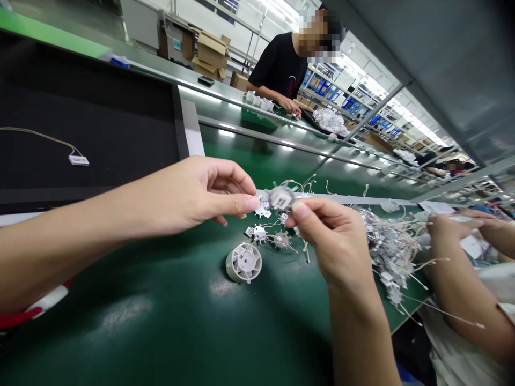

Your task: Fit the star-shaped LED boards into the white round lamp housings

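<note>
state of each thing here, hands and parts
left hand: pinching the small part
right hand: pinching the small part from the other side
small part: held above the belt between both hands
round housing: lying on the belt, untouched
loose parts: scattered on the belt
wired pile: heaped, tangled
belt: bare here

Small grey-white part (pixel 280 199), roundish with flat square face, thin wires trailing behind. Held in air above green bench (pixel 161 321), pinched between left hand (pixel 201 193) fingertips and right hand (pixel 333 236) thumb and forefinger. Slightly blurred.
</note>
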### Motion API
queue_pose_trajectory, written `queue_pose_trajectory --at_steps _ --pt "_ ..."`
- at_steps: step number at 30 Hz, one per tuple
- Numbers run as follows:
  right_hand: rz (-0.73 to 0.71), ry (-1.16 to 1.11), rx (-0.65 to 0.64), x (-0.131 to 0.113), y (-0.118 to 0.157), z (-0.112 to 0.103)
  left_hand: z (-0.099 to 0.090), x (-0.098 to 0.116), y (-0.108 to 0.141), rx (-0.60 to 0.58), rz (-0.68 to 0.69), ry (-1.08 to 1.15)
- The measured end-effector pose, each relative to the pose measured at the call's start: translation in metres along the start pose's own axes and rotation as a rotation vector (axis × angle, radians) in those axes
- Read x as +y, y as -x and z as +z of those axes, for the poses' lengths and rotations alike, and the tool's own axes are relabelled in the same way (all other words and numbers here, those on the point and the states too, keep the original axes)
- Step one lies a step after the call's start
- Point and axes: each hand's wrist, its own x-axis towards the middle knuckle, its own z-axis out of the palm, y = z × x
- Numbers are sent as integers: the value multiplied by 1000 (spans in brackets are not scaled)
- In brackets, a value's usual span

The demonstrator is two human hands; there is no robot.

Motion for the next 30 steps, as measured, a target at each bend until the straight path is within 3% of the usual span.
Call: queue_pose_trajectory --at_steps 3,6,12,17,23,26,30 --pt "12 -92 95 8 -4 -11 7 1 1 -48 -37 -9" --pt "36 -187 87 11 -6 -16 18 5 7 -125 -53 -170" --pt "29 -190 29 10 -6 -14 30 9 19 -440 168 -454" --pt "21 -150 13 10 -6 -11 32 2 17 -405 186 -635" --pt "16 -152 11 11 -5 -12 37 13 22 -573 120 -665" --pt "61 -165 -91 12 -4 -13 41 11 25 -578 92 -683" --pt "131 -346 -413 9 0 -12 44 5 25 -545 95 -631"
